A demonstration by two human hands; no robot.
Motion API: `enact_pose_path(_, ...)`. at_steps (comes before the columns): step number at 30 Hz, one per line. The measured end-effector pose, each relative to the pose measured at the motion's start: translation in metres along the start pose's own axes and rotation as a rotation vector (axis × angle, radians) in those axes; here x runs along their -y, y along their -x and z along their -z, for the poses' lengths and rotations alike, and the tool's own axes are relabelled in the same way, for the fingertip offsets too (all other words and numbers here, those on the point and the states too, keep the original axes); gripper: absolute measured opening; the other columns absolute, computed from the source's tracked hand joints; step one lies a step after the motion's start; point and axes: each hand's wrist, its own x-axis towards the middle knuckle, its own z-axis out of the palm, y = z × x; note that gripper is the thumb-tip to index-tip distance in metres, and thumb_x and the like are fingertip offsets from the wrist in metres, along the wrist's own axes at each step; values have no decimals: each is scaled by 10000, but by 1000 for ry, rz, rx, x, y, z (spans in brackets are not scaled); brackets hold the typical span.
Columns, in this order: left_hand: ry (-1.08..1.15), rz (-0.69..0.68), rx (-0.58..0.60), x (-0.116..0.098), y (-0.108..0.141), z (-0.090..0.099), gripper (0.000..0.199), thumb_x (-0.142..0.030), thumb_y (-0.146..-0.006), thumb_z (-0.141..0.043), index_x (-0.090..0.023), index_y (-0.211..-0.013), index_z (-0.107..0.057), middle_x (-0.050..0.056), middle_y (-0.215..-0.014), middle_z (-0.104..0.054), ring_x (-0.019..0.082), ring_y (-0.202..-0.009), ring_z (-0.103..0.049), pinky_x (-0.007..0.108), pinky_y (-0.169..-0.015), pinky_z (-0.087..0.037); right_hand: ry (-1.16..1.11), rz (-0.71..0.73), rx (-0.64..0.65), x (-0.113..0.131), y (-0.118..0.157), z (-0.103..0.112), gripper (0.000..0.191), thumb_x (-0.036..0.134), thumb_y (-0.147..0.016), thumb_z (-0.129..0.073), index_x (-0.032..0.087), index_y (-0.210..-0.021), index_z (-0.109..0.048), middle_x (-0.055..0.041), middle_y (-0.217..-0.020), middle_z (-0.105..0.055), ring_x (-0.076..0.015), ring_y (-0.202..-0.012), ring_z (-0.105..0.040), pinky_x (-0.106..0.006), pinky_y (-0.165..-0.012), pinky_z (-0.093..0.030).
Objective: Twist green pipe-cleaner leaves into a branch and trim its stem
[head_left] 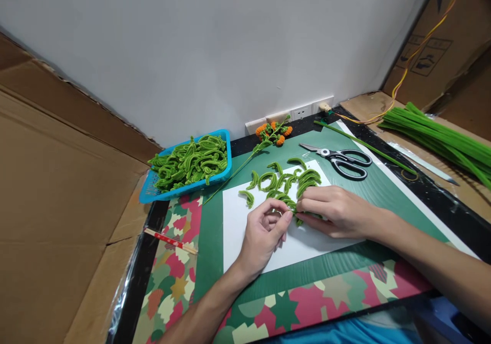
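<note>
Both of my hands meet over a white sheet (245, 241) on the green mat. My left hand (268, 229) is closed, its thumb and index finger pinched on the end of a small green fuzzy piece (299, 222). Close against it on the right, my right hand (332, 212) has its fingers pressed together on the same piece, most of which they cover. Several curled green fuzzy pieces (267, 181) lie on the sheet just beyond my hands, some partly hidden by the right one.
A blue basket (229, 152) heaped with green pieces stands at back left. Behind the sheet lie an orange-flowered stem (264, 143) and open scissors (339, 160). Green pipe cleaners (437, 139) and a pointed strip (425, 165) are at right, a red-wrapped stick (171, 240) at left.
</note>
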Motion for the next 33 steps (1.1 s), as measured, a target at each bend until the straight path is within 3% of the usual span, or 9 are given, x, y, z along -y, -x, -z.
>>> enact_pose_path(6, -4, -1, -5, 0, -1, -1, 322, -454, -941, -802, -185, -1007, -638, -79, -575, -559, 53, -418, -463, 138, -405, -369, 105, 43, -12, 0, 0, -3, 273, 195, -1117, -460, 159, -902, -624, -33, -803, -581, -160, -701, -487, -303, -648, -331)
enact_pose_path(13, 19, 19, 32, 2, -1, 0, 356, -460, -947, -799, -182, -1074, -617, -80, -565, -583, 44, -406, -443, 133, -411, -365, 122, 48, -54, 0, 1, -4, 217, 186, -1119, -471, 151, -1001, -649, -37, -819, -625, -155, -713, -543, -286, -650, -369)
enact_pose_path(20, 13, 4, -49, 2, -1, 1, 377, -515, -954, -775, -179, -1021, -617, -71, -504, -598, 56, -362, -437, 132, -365, -336, 50, 72, -6, 10, -1, -8, 171, 206, -1087, -493, 125, -1111, -642, -54, -860, -646, -179, -728, -552, -308, -643, -390)
enact_pose_path(27, 26, -27, -34, 4, -2, 2, 386, -527, -963, -758, -168, -1057, -652, -46, -509, -624, 99, -363, -542, 149, -344, -365, 109, 65, -68, 6, 1, -16, 211, 150, -1123, -432, 134, -1163, -639, -18, -780, -604, -163, -682, -540, -295, -616, -389)
enact_pose_path(30, 18, -28, 13, 4, -1, 2, 399, -509, -976, -748, -149, -1134, -682, -25, -537, -649, 117, -398, -583, 163, -364, -397, 131, 75, -106, 3, 2, -16, 220, 174, -1133, -460, 141, -1284, -615, -8, -777, -611, -160, -680, -541, -293, -624, -391)
enact_pose_path(33, -12, -30, 57, 3, 1, 2, 374, -469, -991, -743, -138, -1164, -719, -31, -540, -626, 78, -399, -509, 156, -396, -368, 170, 89, -169, 1, 1, -14, 298, 211, -1124, -524, 144, -1411, -567, 2, -769, -622, -162, -676, -538, -298, -629, -388)
